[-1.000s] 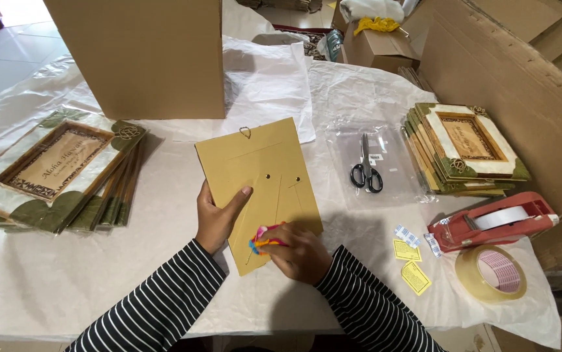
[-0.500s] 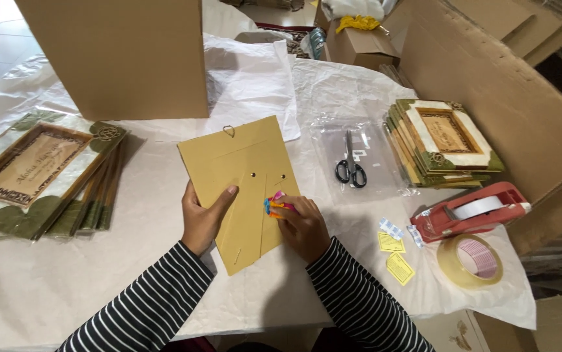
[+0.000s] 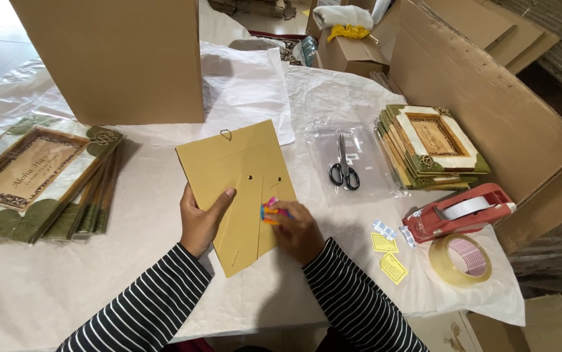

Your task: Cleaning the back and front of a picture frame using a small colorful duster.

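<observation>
**Frame back held flat, small tool worked at its middle**

While the left hand [image 3: 199, 218] clamps the left edge of the tan frame backing [image 3: 238, 189], thumb on top, the right hand [image 3: 297, 231] pinches a small pink-and-orange tool [image 3: 271, 212], now farther up the board than a second ago. The board lies mid-table, hanging loop at its far edge. Scissors [image 3: 344, 171] lie to the right, before a stack of frames [image 3: 434, 146]; a red tape dispenser [image 3: 460, 210] and tape roll [image 3: 460, 259] sit nearer right. Another frame stack [image 3: 40, 176] lies left.

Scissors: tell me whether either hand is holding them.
No, the scissors lie on a clear plastic sheet, apart from both hands.
</observation>
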